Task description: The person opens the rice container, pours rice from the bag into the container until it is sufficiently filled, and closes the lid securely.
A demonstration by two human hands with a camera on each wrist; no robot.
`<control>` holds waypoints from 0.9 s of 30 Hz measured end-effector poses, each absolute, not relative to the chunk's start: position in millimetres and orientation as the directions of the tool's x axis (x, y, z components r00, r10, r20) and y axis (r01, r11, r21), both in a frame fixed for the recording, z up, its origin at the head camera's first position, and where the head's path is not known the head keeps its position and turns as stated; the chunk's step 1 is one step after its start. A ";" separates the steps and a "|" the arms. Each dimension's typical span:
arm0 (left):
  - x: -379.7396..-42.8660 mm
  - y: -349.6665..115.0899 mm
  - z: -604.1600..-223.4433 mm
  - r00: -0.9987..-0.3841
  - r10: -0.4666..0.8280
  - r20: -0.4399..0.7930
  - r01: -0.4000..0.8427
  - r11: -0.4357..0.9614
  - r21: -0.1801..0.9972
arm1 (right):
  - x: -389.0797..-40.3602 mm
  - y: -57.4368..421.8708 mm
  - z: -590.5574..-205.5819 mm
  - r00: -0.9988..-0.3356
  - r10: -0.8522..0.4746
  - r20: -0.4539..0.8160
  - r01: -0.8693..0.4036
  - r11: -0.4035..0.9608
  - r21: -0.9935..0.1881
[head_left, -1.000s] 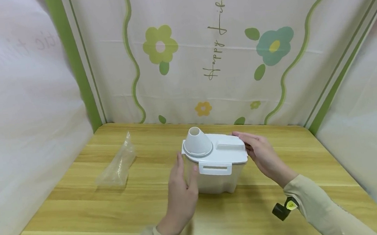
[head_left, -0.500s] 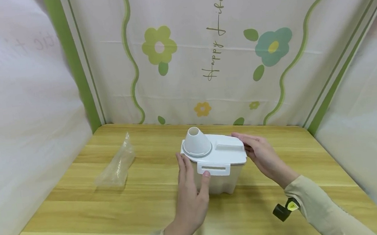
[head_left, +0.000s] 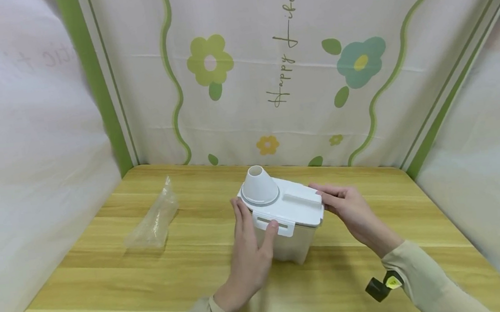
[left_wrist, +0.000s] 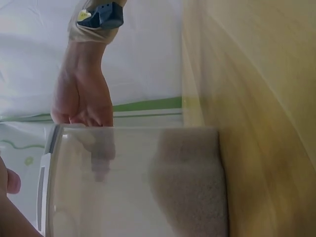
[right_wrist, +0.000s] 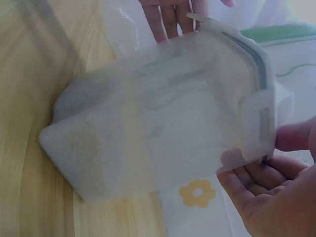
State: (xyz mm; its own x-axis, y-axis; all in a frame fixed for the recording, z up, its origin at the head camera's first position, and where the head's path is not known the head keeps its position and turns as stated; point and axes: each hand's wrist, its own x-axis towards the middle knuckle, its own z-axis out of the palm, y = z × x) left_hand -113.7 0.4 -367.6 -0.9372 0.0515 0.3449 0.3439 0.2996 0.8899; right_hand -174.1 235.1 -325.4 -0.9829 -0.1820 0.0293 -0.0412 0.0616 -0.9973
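Note:
A translucent storage container (head_left: 291,245) with a white lid (head_left: 299,211) stands on the table, turned at an angle. A white cone-shaped spout (head_left: 259,187) rises from the lid's left end, and a white clip (head_left: 272,223) hangs at its front. My left hand (head_left: 249,256) lays its fingers along the left side, thumb over the clip; the right wrist view shows that thumb apart from the lid. With thumb and fingers, my right hand (head_left: 355,211) pinches the lid's right end, its fingers partly hidden behind. A greyish, grainy-looking layer (left_wrist: 190,192) shows low in the container.
A crumpled clear plastic bag (head_left: 154,220) lies on the wooden table (head_left: 122,289) to the left. White curtains with printed flowers (head_left: 209,62) hang behind and along both sides. A dark wrist device (head_left: 377,289) hangs at the right sleeve.
My left hand has slid right, bringing its thumb over the clip. The container has turned, its right end swinging towards me. My right hand has followed that end; the bag has stayed put.

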 end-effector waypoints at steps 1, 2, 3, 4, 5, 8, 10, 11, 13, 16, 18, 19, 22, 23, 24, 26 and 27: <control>-115.2 -0.3 -367.4 -0.938 0.053 0.344 0.343 0.299 0.890 | -173.1 235.1 -325.3 -0.981 -0.190 0.033 -0.047 0.070 -0.996; -116.6 -1.0 -367.4 -0.938 0.055 0.342 0.342 0.297 0.892 | -172.3 235.2 -325.1 -0.980 -0.198 0.035 -0.051 0.078 -0.996; -118.2 -1.8 -367.5 -0.939 0.057 0.340 0.341 0.295 0.893 | -171.5 235.1 -324.9 -0.978 -0.206 0.034 -0.053 0.084 -0.995; -119.8 -2.7 -367.5 -0.939 0.059 0.338 0.340 0.295 0.893 | -170.9 235.0 -324.6 -0.977 -0.212 0.033 -0.053 0.091 -0.994; -121.4 -3.7 -367.4 -0.940 0.062 0.336 0.339 0.289 0.895 | -170.3 234.9 -324.3 -0.976 -0.216 0.031 -0.054 0.100 -0.994; -127.3 -7.0 -367.9 -0.942 0.075 0.328 0.335 0.283 0.899 | -168.6 233.9 -322.8 -0.976 -0.217 0.022 -0.051 0.129 -0.990; -131.9 -9.2 -368.3 -0.943 0.085 0.321 0.332 0.284 0.900 | -167.4 233.2 -321.5 -0.977 -0.215 0.016 -0.049 0.150 -0.987; -134.3 -10.2 -368.7 -0.945 0.090 0.316 0.328 0.285 0.900 | -166.9 233.0 -320.9 -0.976 -0.215 0.014 -0.049 0.158 -0.986; -138.7 -12.2 -369.4 -0.947 0.096 0.307 0.322 0.288 0.902 | -165.9 232.7 -319.5 -0.976 -0.218 0.010 -0.048 0.170 -0.984; -143.6 -14.5 -369.9 -0.949 0.102 0.298 0.315 0.283 0.906 | -164.4 232.9 -317.9 -0.975 -0.221 0.000 -0.038 0.170 -0.985; -145.8 -15.5 -370.4 -0.949 0.106 0.297 0.315 0.279 0.907 | -162.9 233.1 -317.0 -0.975 -0.221 -0.013 -0.021 0.154 -0.988; -146.6 -15.8 -370.7 -0.948 0.107 0.298 0.317 0.278 0.907 | -162.0 233.2 -316.6 -0.975 -0.220 -0.022 -0.010 0.143 -0.990; -148.9 -15.9 -372.1 -0.947 0.103 0.306 0.322 0.275 0.906 | -158.9 233.2 -315.9 -0.975 -0.219 -0.043 0.018 0.114 -0.993; -149.7 -15.9 -372.8 -0.946 0.099 0.308 0.324 0.275 0.905 | -158.0 233.0 -315.7 -0.975 -0.218 -0.049 0.027 0.104 -0.994; -150.8 -15.8 -373.7 -0.945 0.095 0.313 0.327 0.273 0.905 | -156.9 232.7 -315.3 -0.974 -0.219 -0.053 0.032 0.098 -0.995; -153.0 -14.7 -374.9 -0.942 0.087 0.324 0.336 0.268 0.903 | -154.7 232.7 -314.2 -0.974 -0.221 -0.057 0.038 0.088 -0.995; -154.1 -14.4 -375.3 -0.941 0.085 0.327 0.337 0.262 0.904 | -153.7 232.6 -313.7 -0.974 -0.221 -0.057 0.039 0.082 -0.996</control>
State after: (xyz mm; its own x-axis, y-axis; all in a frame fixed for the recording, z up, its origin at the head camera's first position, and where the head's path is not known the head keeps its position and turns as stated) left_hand -154.1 -14.4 -375.3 -0.9413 0.0850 0.3267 0.3374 0.2624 0.9040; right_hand -153.7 232.6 -313.7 -0.9737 -0.2208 -0.0568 0.0395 0.0819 -0.9959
